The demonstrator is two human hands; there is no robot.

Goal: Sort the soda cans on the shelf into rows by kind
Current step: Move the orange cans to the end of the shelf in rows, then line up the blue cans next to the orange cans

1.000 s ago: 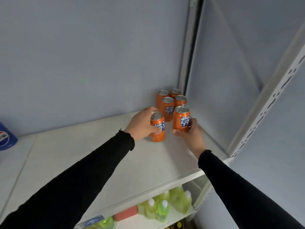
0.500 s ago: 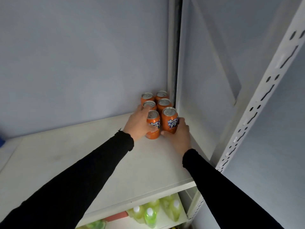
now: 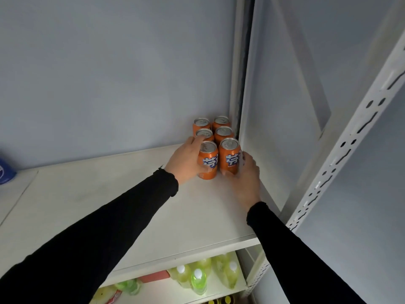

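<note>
With six orange cans point(image 3: 215, 145) packed two-wide against the shelf's point(image 3: 109, 194) right wall, left hand point(image 3: 186, 162) and right hand point(image 3: 243, 178) each grip a front can; next, likely release and fetch the blue can point(image 3: 5, 172) far left.

cans: six orange soda cans point(image 3: 215, 140), upright, silver tops
layout: two touching rows of three
place: white shelf point(image 3: 109, 194), back right corner
</note>
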